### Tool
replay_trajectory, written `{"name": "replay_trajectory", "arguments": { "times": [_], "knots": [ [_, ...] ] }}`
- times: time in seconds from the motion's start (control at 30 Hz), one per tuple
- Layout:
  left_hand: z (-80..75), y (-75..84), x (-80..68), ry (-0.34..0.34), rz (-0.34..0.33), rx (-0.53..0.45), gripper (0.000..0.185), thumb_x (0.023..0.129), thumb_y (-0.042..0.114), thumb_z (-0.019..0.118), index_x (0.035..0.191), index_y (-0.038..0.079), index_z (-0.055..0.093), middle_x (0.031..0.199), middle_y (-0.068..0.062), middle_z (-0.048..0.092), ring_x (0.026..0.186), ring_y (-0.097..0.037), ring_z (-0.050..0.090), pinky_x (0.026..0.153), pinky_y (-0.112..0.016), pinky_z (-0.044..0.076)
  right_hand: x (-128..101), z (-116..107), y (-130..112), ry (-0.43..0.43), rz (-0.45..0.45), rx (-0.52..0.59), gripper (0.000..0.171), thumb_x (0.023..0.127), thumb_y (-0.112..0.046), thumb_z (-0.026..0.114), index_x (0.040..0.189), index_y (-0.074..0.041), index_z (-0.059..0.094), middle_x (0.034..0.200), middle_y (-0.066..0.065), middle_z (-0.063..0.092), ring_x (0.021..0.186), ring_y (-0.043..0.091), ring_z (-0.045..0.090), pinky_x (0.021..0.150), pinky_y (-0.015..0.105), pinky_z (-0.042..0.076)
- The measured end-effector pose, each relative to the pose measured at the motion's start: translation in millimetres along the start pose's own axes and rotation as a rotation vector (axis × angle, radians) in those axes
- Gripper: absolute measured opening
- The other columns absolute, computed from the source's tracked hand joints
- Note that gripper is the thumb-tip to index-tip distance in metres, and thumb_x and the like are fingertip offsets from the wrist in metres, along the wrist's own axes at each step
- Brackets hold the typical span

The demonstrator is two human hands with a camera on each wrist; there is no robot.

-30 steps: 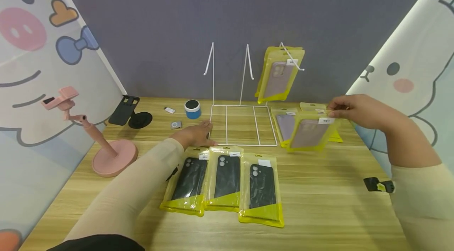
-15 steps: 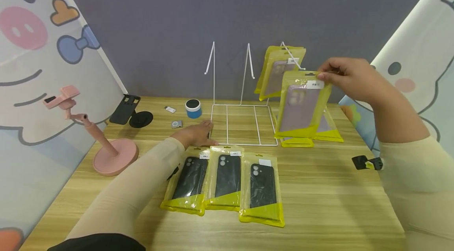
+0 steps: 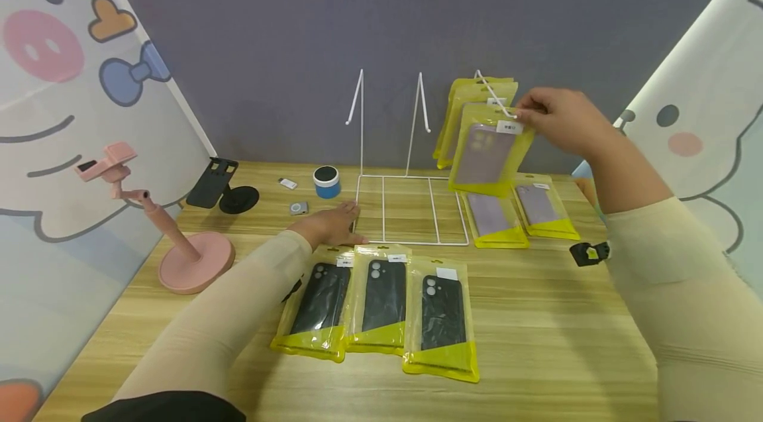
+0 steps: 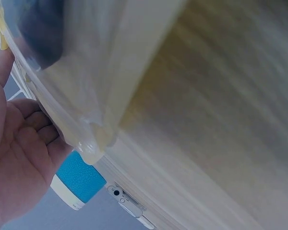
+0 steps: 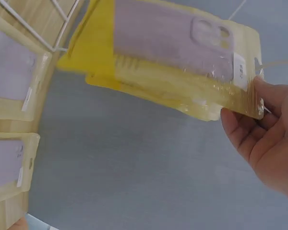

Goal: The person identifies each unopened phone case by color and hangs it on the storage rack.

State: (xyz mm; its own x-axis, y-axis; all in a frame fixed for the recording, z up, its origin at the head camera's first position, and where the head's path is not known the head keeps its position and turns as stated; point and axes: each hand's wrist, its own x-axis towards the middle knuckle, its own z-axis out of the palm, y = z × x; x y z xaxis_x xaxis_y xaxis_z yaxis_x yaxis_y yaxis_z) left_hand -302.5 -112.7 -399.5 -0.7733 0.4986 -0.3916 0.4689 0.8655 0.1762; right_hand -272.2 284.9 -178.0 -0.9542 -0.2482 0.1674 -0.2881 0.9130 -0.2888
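Note:
My right hand (image 3: 563,118) pinches the top corner of a yellow-edged bag (image 3: 485,152) with a lilac phone case inside. The tip of the right white hook (image 3: 497,99) shows at this bag's hang hole, poking out past its top edge in the right wrist view. Behind it, similar bags (image 3: 456,94) hang on that hook. At the front left corner of the white wire rack (image 3: 411,243), my left hand (image 3: 330,226) rests with thumb and fingers spread. Its palm (image 4: 19,167) shows beside a bag's edge in the left wrist view, fingers loosely bent.
Three bags with black phone cases (image 3: 383,296) lie in front of the rack. Two lilac-case bags (image 3: 539,205) lie right of it. On the left are a blue jar (image 3: 327,183), a black phone stand (image 3: 238,199) and a pink stand (image 3: 197,263). Two further hooks (image 3: 354,97) carry nothing.
My right hand has lifted the lilac-case bag from low over the table, up and left to the right hook's tip. The left hand has stayed at the rack's corner.

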Motion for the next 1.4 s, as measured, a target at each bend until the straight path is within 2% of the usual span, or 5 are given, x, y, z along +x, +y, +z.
{"name": "replay_trajectory", "arguments": {
  "times": [0.37, 0.53, 0.77, 1.1, 1.4],
  "knots": [
    [3.4, 0.4, 0.6, -0.005, 0.000, -0.013, 0.098, 0.093, 0.066, 0.048, 0.158, 0.004, 0.008, 0.165, -0.014, 0.000, 0.153, -0.029, 0.002, 0.122, -0.047, 0.016, 38.3, 7.0, 8.5, 0.011, 0.124, -0.017, 0.052, 0.100, -0.054, 0.042, 0.110, -0.004, 0.054, 0.098, 0.016, 0.052, 0.082, 0.030, 0.043, 0.069, 0.045, 0.034],
    [3.4, 1.1, 0.4, -0.006, 0.000, -0.005, 0.098, 0.093, 0.066, 0.048, 0.158, 0.004, 0.009, 0.165, -0.014, 0.001, 0.153, -0.030, 0.002, 0.122, -0.047, 0.016, 53.4, 7.4, 9.7, 0.011, 0.201, -0.033, 0.059, 0.099, -0.057, 0.042, 0.120, -0.002, 0.052, 0.112, 0.020, 0.054, 0.092, 0.034, 0.046, 0.073, 0.048, 0.039],
    [2.6, 3.1, 0.0, -0.010, 0.002, 0.003, 0.096, 0.094, 0.065, 0.047, 0.158, 0.005, 0.008, 0.165, -0.013, -0.001, 0.153, -0.029, 0.001, 0.122, -0.046, 0.016, 62.3, 7.4, 9.7, 0.018, 0.267, -0.040, 0.068, 0.099, -0.057, 0.042, 0.137, 0.000, 0.048, 0.135, 0.026, 0.051, 0.116, 0.046, 0.047, 0.093, 0.060, 0.040],
    [4.0, -0.6, -1.6, -0.007, -0.001, -0.009, 0.096, 0.094, 0.064, 0.047, 0.158, 0.004, 0.008, 0.165, -0.014, -0.001, 0.153, -0.030, 0.001, 0.121, -0.048, 0.017, 32.2, 20.4, 27.7, 0.094, 0.224, 0.060, 0.075, 0.098, -0.059, 0.039, 0.145, 0.001, 0.037, 0.138, 0.027, 0.047, 0.121, 0.045, 0.046, 0.097, 0.061, 0.038],
    [3.5, -3.0, 2.2, 0.009, -0.005, 0.008, 0.097, 0.094, 0.066, 0.046, 0.158, 0.004, 0.007, 0.165, -0.014, -0.001, 0.153, -0.030, 0.001, 0.122, -0.047, 0.016, -11.4, 105.2, 67.8, -0.120, 0.147, 0.068, 0.074, 0.101, -0.054, 0.043, 0.146, 0.005, 0.035, 0.143, 0.031, 0.039, 0.125, 0.049, 0.045, 0.098, 0.064, 0.039]
  ]
}}
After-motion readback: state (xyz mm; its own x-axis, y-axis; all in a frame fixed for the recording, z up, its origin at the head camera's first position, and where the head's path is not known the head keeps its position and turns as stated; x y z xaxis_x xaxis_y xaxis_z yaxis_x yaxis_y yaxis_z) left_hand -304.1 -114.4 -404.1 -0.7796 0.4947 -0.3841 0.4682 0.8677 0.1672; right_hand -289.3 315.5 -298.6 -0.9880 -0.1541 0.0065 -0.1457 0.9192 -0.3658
